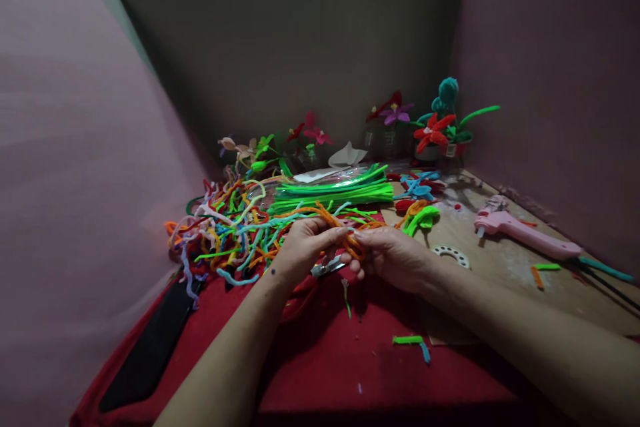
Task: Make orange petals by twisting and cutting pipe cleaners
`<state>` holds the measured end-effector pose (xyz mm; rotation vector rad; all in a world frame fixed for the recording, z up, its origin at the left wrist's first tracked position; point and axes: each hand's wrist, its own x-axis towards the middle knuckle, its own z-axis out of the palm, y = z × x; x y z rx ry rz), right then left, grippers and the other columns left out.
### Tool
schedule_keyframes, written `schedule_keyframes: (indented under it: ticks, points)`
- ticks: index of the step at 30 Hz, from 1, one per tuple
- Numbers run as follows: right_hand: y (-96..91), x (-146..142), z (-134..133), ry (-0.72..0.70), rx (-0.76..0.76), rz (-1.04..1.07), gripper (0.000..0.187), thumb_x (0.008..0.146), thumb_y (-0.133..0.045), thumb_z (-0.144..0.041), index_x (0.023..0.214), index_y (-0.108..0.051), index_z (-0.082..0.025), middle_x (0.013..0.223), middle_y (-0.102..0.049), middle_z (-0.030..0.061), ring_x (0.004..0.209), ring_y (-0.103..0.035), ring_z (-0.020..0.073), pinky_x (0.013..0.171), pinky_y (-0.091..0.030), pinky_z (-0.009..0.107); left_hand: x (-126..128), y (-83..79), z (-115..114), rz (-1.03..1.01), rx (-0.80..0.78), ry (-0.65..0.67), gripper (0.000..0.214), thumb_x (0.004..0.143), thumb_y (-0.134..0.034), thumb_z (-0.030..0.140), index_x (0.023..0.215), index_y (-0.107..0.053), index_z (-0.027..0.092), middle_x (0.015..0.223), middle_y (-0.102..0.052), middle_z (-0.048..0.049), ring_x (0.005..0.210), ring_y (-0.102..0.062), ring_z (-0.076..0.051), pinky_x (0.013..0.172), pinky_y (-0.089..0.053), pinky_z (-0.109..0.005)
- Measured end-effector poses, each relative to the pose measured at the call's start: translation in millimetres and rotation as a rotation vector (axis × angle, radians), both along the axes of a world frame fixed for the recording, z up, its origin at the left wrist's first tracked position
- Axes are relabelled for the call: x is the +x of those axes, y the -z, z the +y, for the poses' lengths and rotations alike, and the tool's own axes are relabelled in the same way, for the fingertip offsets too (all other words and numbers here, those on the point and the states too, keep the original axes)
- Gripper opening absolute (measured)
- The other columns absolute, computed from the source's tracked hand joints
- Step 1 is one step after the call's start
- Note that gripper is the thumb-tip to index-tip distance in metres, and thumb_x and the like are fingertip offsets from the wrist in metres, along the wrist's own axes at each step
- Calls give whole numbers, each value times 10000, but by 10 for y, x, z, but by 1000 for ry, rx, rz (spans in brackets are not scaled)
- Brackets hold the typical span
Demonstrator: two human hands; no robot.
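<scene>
My left hand [299,248] and my right hand [391,255] meet over the red cloth [325,360]. Both pinch an orange pipe cleaner [345,233], which loops between the fingertips and trails up to the left. A tangled heap of loose pipe cleaners [225,230] in many colours lies just left of my left hand. Small metal scissors [327,267] rest on the cloth directly under my hands.
A bundle of straight green pipe cleaners [333,191] lies behind my hands. Finished pipe-cleaner flowers [433,130] stand along the back wall. A pink glue gun [520,230] lies at right on the wooden board [500,267]. A tape roll [451,255] sits near my right wrist. Short offcuts [410,341] dot the cloth.
</scene>
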<state>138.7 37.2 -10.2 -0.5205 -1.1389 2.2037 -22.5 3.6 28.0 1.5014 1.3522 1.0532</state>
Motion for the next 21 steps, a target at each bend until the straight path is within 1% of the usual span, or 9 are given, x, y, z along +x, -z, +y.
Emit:
schedule_keyframes:
  ticks: [1,3,5,8,15,19,21]
  points:
    - [-9,2,-3,-6,-15,7,170,756,-558,-235,828,-615,-92,706,-636,85,536,-564,121,514,-434,252,-3,3,0,-2,-5,8,252,730,-626,357,764,-646,108,570,-567,-2,471,-444,-69,458,-319,-195]
    - [-19,4,-11,-24,-12,15,141,757,-566,-217,830,-594,-100,723,-647,91,546,-581,125,523,-439,250,0,8,-3,-4,-25,17,255,727,-629,356,778,-649,106,619,-592,-20,503,-469,-78,479,-336,-199]
    - [-14,5,-19,-25,-2,22,100,744,-590,-203,775,-566,-111,708,-649,81,526,-581,121,505,-429,239,10,13,-5,-5,-45,31,257,727,-629,358,777,-645,107,635,-603,-29,522,-488,-87,492,-350,-203]
    - [6,7,-17,2,-25,14,105,711,-617,-172,690,-529,-119,656,-641,61,495,-568,111,481,-416,228,21,25,-2,-21,-49,56,244,724,-633,348,774,-643,109,643,-608,-31,533,-502,-93,505,-366,-208]
    - [23,10,21,9,-92,-33,73,694,-591,-106,663,-526,-117,670,-655,75,509,-582,126,510,-428,252,3,53,12,-19,-32,36,243,716,-640,336,786,-667,105,533,-557,-5,454,-451,-72,439,-332,-190]
    - [5,13,8,17,-129,-40,68,699,-577,-101,644,-538,-114,641,-652,72,490,-567,113,508,-423,247,16,61,7,-55,-15,7,233,711,-646,335,744,-665,105,512,-543,3,435,-440,-63,420,-326,-183]
    - [6,17,3,17,-125,-41,79,700,-581,-100,634,-540,-113,631,-651,69,479,-560,105,508,-422,243,21,69,5,-76,-10,-9,226,717,-642,332,758,-666,111,506,-542,8,424,-438,-59,414,-326,-181]
